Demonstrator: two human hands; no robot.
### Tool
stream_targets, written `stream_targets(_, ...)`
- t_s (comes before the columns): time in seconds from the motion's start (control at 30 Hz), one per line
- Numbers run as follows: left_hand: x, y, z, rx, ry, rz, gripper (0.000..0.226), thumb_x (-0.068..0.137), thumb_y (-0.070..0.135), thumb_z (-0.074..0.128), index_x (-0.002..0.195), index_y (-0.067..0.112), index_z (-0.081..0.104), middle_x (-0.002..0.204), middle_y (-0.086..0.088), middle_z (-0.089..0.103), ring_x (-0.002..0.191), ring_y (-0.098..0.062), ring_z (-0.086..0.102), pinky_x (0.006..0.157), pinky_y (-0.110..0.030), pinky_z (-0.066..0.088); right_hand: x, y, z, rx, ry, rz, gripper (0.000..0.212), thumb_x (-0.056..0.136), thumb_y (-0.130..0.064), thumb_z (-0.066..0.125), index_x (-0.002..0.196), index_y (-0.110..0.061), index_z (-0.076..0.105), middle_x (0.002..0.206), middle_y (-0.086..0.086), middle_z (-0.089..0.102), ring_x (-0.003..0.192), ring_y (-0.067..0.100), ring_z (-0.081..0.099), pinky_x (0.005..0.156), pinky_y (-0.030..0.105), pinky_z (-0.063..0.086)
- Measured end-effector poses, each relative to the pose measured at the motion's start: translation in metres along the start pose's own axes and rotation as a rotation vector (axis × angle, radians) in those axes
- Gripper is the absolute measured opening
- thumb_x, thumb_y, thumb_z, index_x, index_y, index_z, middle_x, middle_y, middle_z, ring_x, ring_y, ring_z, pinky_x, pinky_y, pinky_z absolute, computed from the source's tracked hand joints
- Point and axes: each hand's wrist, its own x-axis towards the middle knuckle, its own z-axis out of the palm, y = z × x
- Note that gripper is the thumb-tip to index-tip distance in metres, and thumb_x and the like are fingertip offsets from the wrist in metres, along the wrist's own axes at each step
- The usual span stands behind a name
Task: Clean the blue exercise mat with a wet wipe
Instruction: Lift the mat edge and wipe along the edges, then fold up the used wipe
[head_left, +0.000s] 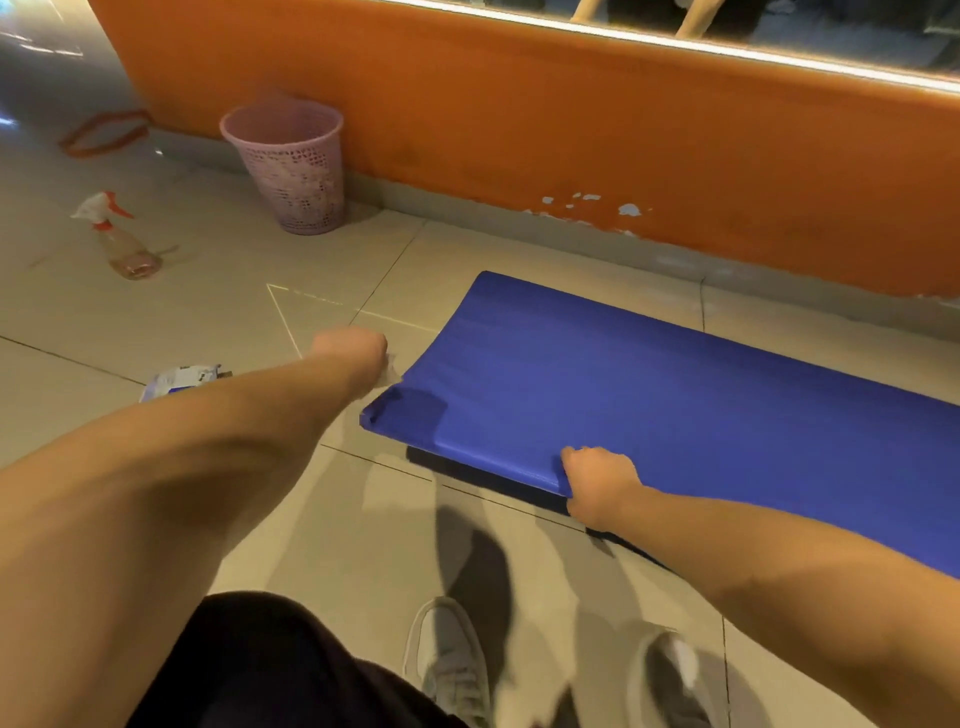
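Dark-clad knee (260, 665) and grey shoes (452, 670) lie nearest, below both hands. Far left of the left hand (350, 353) stands a spray bottle (122, 244); a wipe pack (179, 379) lies just left of its forearm, a pink bin (291, 166) beyond. That hand curls round a pale wipe (389, 371) just beside the mat (649, 379), at its end. The right hand (597, 480) grips the mat's near edge, raised off the floor (234, 312).

Blue mat (675, 395) runs out of frame at 3 o'clock. At 10 o'clock from its curled corner, the left hand (349, 347) hides its own fingers; the pale blur (388, 370) at its grip is unreadable. The left forearm (234, 421) covers half a packet (179, 379) at 9 o'clock.
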Motion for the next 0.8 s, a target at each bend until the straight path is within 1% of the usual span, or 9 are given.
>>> stream_targets(0.13,-0.002,0.042,0.011,-0.075,-0.128,0.167,0.043,0.105,0.036,0.035,0.139,0.017,0.054,0.11,-0.013,0.061,0.105,-0.032,0.059,0.091,-0.034,0.045,0.01,-0.017,0.036,-0.011,0.003,0.041,0.043,0.086,-0.014,0.065,0.123,-0.015,0.044,0.119,0.006,0.051,0.111,0.026,0.052,0.076,0.033,0.037)
stream_targets(0.2,-0.004,0.059,0.024,-0.078,-0.186,0.226,0.041,0.102,0.037,0.037,0.129,0.015,0.058,0.111,-0.014,0.064,0.108,-0.033,0.061,0.089,-0.035,0.047,0.014,-0.023,0.049,-0.016,0.002,0.047,0.048,0.084,-0.012,0.066,0.126,-0.014,0.042,0.124,0.008,0.049,0.116,0.027,0.049,0.083,0.033,0.04)
stream_targets(0.33,-0.004,0.081,0.048,-0.151,-0.34,0.206,0.04,0.085,0.045,0.06,0.111,0.014,0.063,0.111,-0.01,0.067,0.097,-0.028,0.064,0.084,-0.038,0.052,0.023,-0.022,0.068,0.024,-0.059,0.009,0.049,0.085,-0.015,0.067,0.128,-0.014,0.044,0.127,0.009,0.048,0.12,0.03,0.048,0.092,0.037,0.044)
stream_targets(0.4,-0.007,0.088,0.051,-0.149,-0.373,0.226,0.043,0.085,0.042,0.061,0.117,0.014,0.062,0.116,-0.011,0.064,0.103,-0.029,0.062,0.089,-0.038,0.053,0.026,-0.017,0.066,0.076,-0.189,-0.069,0.036,0.086,-0.021,0.066,0.118,-0.014,0.053,0.118,0.01,0.057,0.111,0.032,0.057,0.085,0.039,0.049)
stream_targets(0.47,-0.015,0.091,0.049,-0.135,-0.391,0.279,0.046,0.093,0.035,0.057,0.132,0.011,0.052,0.125,-0.013,0.058,0.113,-0.032,0.059,0.1,-0.042,0.049,0.027,-0.013,0.052,0.157,-0.306,-0.119,0.012,0.087,-0.023,0.063,0.094,-0.014,0.059,0.095,0.009,0.061,0.094,0.033,0.061,0.084,0.041,0.054)
stream_targets(0.53,-0.02,0.086,0.045,-0.173,-0.377,0.292,0.051,0.096,0.021,0.059,0.142,0.008,0.042,0.129,-0.013,0.057,0.108,-0.027,0.06,0.097,-0.038,0.051,0.029,-0.014,0.028,0.404,-0.343,-0.076,0.012,0.091,-0.02,0.06,0.094,-0.009,0.063,0.089,0.01,0.063,0.083,0.032,0.062,0.079,0.039,0.057)
stream_targets(0.63,-0.034,0.078,0.026,-0.279,-0.259,0.285,0.024,0.093,0.013,0.06,0.117,0.01,0.059,0.101,-0.01,0.07,0.077,-0.019,0.061,0.073,-0.033,0.053,0.028,-0.028,-0.019,1.222,-0.47,0.05,0.029,0.1,-0.017,0.054,0.121,0.003,0.057,0.086,0.013,0.059,0.066,0.031,0.061,0.062,0.035,0.052)
stream_targets(0.73,-0.055,0.061,-0.001,-0.345,-0.093,0.25,0.015,0.096,0.024,0.056,0.1,0.013,0.065,0.085,-0.002,0.065,0.073,-0.019,0.059,0.061,-0.027,0.046,0.012,-0.049,-0.074,1.697,-0.589,0.006,0.03,0.105,-0.024,0.053,0.126,-0.003,0.058,0.107,0.023,0.072,0.094,0.04,0.074,0.074,0.041,0.061)
stream_targets(0.8,-0.071,0.044,-0.015,-0.384,0.016,0.193,0.015,0.094,0.033,0.061,0.091,0.019,0.063,0.08,0.0,0.061,0.072,-0.02,0.058,0.052,-0.024,0.037,-0.001,-0.061,-0.103,1.821,-0.599,-0.091,0.026,0.104,-0.013,0.053,0.126,-0.001,0.061,0.111,0.021,0.073,0.095,0.036,0.075,0.069,0.036,0.061)
